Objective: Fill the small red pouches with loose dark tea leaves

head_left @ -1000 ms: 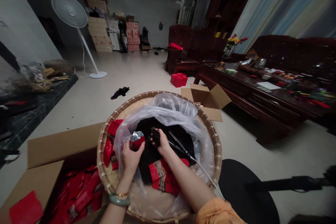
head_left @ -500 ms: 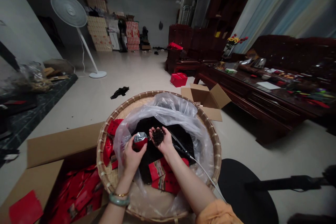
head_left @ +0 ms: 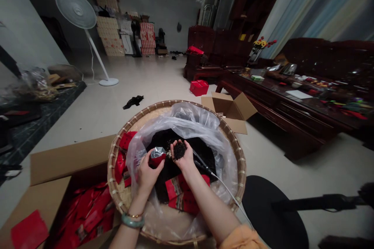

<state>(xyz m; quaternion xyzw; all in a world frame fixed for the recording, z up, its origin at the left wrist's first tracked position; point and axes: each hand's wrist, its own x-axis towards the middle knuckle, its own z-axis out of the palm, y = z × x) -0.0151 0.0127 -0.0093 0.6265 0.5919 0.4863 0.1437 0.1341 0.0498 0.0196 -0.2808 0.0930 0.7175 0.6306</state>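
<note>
My left hand [head_left: 147, 174] grips a small red packet [head_left: 158, 159] whose mouth stands open, its silver lining showing. Palm up and cupped, my right hand [head_left: 184, 159] holds a heap of dark loose tea leaves [head_left: 179, 150], a little to the right of the packet. Below both hands spreads a dark mass of tea leaves [head_left: 163, 181] in a clear plastic bag [head_left: 228, 155]. Flat red packets [head_left: 182, 194] lie on it under my right forearm. A slim black tool with a white cord [head_left: 206, 167] rests beside my right wrist, partly hidden.
A round woven bamboo basket [head_left: 242, 163] holds the bag, with more red packets [head_left: 120, 165] along its left side. An open carton [head_left: 49, 198] full of red packets stands at left. Another open carton [head_left: 238, 113] sits behind, and a black round base [head_left: 274, 214] at right.
My right hand has shifted slightly right, away from the packet, with the tea leaves still in its palm. My left hand and the packet have hardly moved.
</note>
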